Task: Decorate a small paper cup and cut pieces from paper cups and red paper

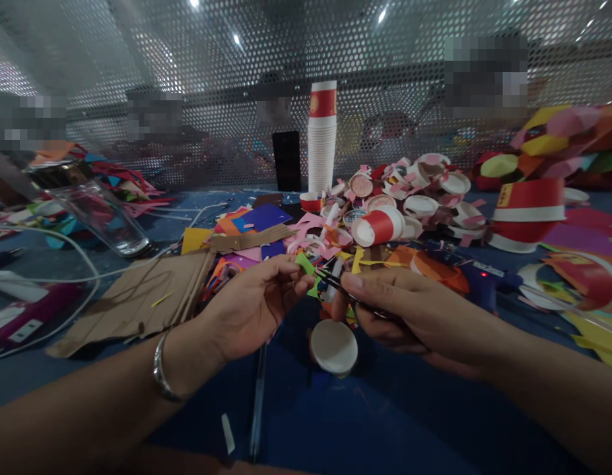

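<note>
My left hand (259,297) is closed, with thumb and fingertips pinching a small piece of bright green paper (304,264). My right hand (409,310) is closed around a pair of dark scissors (330,280). The two thin blades point left and reach the right edge of the green paper; whether they cut into it I cannot tell. Most of the scissors' handle is hidden by my fingers. On the blue table below and between my hands lies a round white paper-cup piece (334,348).
Cut cups and coloured paper scraps (419,191) heap up beyond my hands. A tall cup stack (321,145) and a dark phone (286,161) stand behind. Cardboard (142,297), a glass bottle (105,214) and white cables lie left. A glue gun (476,280) with a red light lies right.
</note>
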Available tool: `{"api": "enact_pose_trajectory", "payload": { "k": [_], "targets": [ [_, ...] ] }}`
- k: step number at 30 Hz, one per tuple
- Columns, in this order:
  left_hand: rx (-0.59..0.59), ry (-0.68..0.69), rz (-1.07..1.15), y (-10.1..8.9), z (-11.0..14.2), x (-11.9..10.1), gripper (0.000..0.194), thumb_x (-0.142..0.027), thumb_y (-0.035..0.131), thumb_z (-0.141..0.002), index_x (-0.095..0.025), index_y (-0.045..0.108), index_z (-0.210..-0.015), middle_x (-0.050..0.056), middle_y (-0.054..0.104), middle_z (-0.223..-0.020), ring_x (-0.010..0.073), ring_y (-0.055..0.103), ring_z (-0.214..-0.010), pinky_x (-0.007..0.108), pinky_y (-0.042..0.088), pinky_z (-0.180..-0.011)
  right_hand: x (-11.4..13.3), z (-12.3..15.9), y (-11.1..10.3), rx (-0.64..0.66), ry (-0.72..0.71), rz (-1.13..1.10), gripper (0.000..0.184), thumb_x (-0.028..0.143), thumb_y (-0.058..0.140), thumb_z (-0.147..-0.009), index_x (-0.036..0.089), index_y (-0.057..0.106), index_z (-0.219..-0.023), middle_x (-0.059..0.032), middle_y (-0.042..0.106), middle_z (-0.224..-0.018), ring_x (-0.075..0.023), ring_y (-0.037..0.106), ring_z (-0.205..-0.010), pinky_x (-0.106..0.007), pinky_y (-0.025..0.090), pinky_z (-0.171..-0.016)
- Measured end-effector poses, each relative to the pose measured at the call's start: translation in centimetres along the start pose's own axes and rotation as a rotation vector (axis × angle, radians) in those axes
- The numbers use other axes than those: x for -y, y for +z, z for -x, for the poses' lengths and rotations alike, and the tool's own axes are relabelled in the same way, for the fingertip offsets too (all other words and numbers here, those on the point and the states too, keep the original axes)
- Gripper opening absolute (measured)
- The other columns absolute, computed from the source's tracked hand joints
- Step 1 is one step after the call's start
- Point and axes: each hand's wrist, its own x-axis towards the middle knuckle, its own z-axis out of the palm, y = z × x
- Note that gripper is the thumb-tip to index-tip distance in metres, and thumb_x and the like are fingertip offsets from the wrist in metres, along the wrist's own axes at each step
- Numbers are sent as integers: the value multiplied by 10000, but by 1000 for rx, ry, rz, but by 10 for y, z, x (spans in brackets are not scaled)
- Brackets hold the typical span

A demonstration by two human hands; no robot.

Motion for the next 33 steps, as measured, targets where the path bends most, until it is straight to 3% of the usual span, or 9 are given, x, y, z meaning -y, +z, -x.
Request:
{"api": "enact_pose_trajectory", "payload": {
  "k": [6, 14, 27, 29, 33],
  "targets": [
    [115, 46, -12, -1, -1, 4, 357, 52, 448, -906, -76, 703, -692, 36, 676, -669, 80, 667, -582, 134, 583, -591, 1, 0, 0, 4, -8, -20, 467, 593, 622, -954, 149, 677, -818, 85, 366, -509, -34, 212, -427, -178, 119, -384],
    [151, 60, 0, -4, -3, 4, 373, 36, 441, -922, -71, 708, -684, 35, 661, -652, 74, 660, -577, 126, 578, -592, -1, 1, -1, 17, -18, -30, 447, 567, 629, -959, 149, 685, -807, 85, 363, -501, -37, 208, -425, -176, 124, -379],
    [8, 36, -2, 4, -1, 2, 383, 51, 436, -913, -81, 671, -640, 32, 653, -636, 80, 660, -564, 131, 564, -571, 2, 1, 0, 8, -9, -9, 454, 569, 600, -975, 147, 670, -823, 90, 358, -505, -36, 207, -429, -168, 127, -382],
    [34, 51, -14, 3, -1, 3, 358, 48, 453, -903, -81, 674, -652, 31, 654, -646, 79, 662, -575, 133, 564, -586, 1, 1, 0, 2, -12, -7, 449, 569, 603, -973, 148, 674, -834, 91, 353, -506, -39, 212, -432, -171, 128, -384],
    [196, 142, -70, -4, -1, 10, 208, 4, 571, -869, -95, 696, -734, 30, 681, -694, 91, 679, -639, 149, 569, -646, 0, 2, 0, -4, -17, -9, 464, 577, 604, -970, 142, 682, -828, 87, 360, -503, -41, 214, -433, -181, 122, -389]
  ]
}}
